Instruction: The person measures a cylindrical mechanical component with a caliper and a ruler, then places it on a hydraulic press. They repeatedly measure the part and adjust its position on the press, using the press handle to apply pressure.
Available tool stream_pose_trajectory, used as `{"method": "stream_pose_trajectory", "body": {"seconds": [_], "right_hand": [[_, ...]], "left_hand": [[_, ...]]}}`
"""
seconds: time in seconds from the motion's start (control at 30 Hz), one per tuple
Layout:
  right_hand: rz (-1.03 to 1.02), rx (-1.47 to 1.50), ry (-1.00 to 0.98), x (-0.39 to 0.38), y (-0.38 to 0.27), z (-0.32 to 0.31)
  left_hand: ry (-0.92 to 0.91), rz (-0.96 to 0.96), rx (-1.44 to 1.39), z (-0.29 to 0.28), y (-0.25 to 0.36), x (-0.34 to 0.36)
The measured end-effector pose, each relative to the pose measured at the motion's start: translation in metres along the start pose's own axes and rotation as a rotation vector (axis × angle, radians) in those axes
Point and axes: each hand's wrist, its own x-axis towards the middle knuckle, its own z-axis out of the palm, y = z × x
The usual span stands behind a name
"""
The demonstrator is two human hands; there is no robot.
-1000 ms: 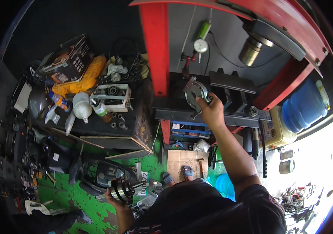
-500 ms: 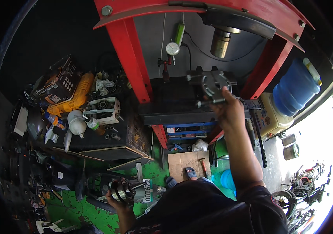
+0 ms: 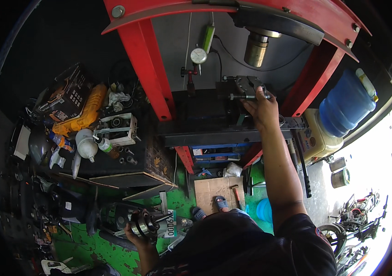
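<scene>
Low at the left, my left hand [image 3: 135, 240] grips a metal crankshaft [image 3: 144, 225], its shaft end pointing to the right. My right arm reaches forward into a red hydraulic press [image 3: 140, 60]. There my right hand [image 3: 265, 110] has its fingers closed on the near edge of a grey bearing separator [image 3: 245, 84], a two-part plate with long bolts. The separator is at the black press bed [image 3: 205, 133], below the round steel ram [image 3: 255, 49]; whether it rests on the blocks there is hidden.
A dial gauge [image 3: 198, 56] on a stand is at the left of the bed. A bench [image 3: 113, 170] on the left carries a yellow case [image 3: 81, 115], bottles and loose parts. A blue water jug [image 3: 347, 106] stands right of the press. A hammer [image 3: 237, 195] lies on cardboard [image 3: 207, 188].
My right hand has carried the bearing separator farther back over the press bed, and the plate is turned differently. My left hand keeps the crankshaft in nearly the same place.
</scene>
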Motion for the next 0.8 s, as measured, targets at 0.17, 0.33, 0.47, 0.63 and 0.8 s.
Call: {"method": "stream_pose_trajectory", "body": {"seconds": [0.17,0.33,0.47,0.63,0.8], "right_hand": [[-0.028,-0.256,-0.097,-0.004,0.001,-0.019],[0.017,-0.914,-0.109,-0.030,-0.041,-0.011],[-0.808,-1.534,-0.131,-0.030,-0.041,-0.031],[-0.871,-1.552,-0.406,0.020,-0.038,-0.033],[-0.886,-1.440,-0.381,0.030,-0.025,-0.038]], "left_hand": [[0.021,-0.042,-0.033,0.013,-0.002,-0.002],[0.079,-0.017,-0.065,0.008,-0.005,0.003],[0.086,-0.029,-0.041,0.012,-0.007,0.005],[0.014,-0.071,-0.020,0.016,-0.008,0.013],[-0.030,-0.053,0.033,0.018,-0.009,0.022]]}}
